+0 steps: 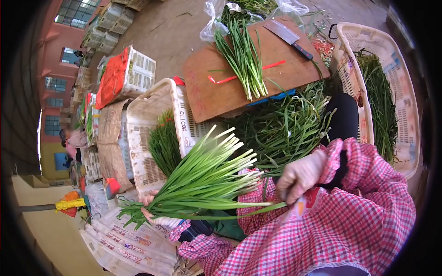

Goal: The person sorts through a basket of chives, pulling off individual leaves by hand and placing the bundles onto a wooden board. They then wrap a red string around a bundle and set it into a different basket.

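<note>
My left hand (pixel 159 217) is closed around the leafy end of a thick bunch of garlic chives (pixel 198 177), whose pale cut ends fan out to the upper right. Close to my chest, my right hand (pixel 301 178) pinches the tips of a few chive stalks (pixel 258 205) that stick out from this bunch. A smaller bunch of chives (pixel 241 62) lies on the brown wooden board (pixel 202 87) ahead, across a red strip (pixel 275 65). On the board's far right rests a cleaver (pixel 283 33) with a dark handle.
Loose green leaves (pixel 285 126) are heaped below the board. A white crate (pixel 138 138) holding chives stands left of it; another crate (pixel 363 87) with greens is at the right. Clear plastic bags (pixel 214 20) lie beyond. Stacked crates (pixel 140 69) and distant people (pixel 76 140) are further left.
</note>
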Demonstrator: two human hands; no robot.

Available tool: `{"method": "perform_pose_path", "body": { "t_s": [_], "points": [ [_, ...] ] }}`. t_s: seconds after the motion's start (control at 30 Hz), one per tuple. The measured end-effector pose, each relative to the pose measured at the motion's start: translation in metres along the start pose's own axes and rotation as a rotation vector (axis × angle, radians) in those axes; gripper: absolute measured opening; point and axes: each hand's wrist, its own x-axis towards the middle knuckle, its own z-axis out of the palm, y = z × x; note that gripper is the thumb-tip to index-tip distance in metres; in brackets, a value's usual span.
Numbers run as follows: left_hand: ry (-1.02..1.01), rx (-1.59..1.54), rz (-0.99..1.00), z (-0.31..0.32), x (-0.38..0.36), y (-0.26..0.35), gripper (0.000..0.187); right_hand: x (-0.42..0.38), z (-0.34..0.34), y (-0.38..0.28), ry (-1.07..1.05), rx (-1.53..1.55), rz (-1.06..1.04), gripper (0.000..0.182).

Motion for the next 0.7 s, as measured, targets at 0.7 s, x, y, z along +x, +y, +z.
{"method": "perform_pose_path", "body": {
  "t_s": [0.7],
  "points": [
    [0.252,-0.068,0.100,0.025,-0.007,-0.006,0.020,0.100,-0.004,0.007,0.756,1.092,-0.121,0.036]
  ]
}}
